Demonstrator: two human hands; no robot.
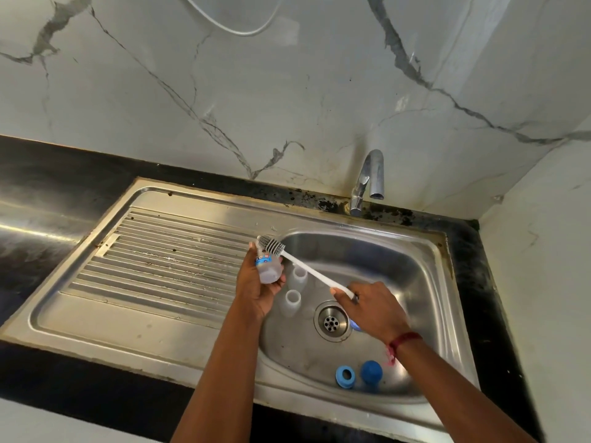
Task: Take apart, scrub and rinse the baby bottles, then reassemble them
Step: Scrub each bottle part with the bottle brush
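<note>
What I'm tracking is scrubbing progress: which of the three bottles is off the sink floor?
The labelled bottle gripped in the left hand, brush head by its top; the two plain bottles stand upright in the sink.

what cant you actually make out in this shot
- Head view: the blue thing beside the drain is mostly covered by the right hand; what it is cannot be told.
- Head view: the label on the bottle in the left hand is too small and blurred to read.
- Head view: whether the bristles of the brush are inside the bottle's mouth or beside it is unclear; too small.
</note>
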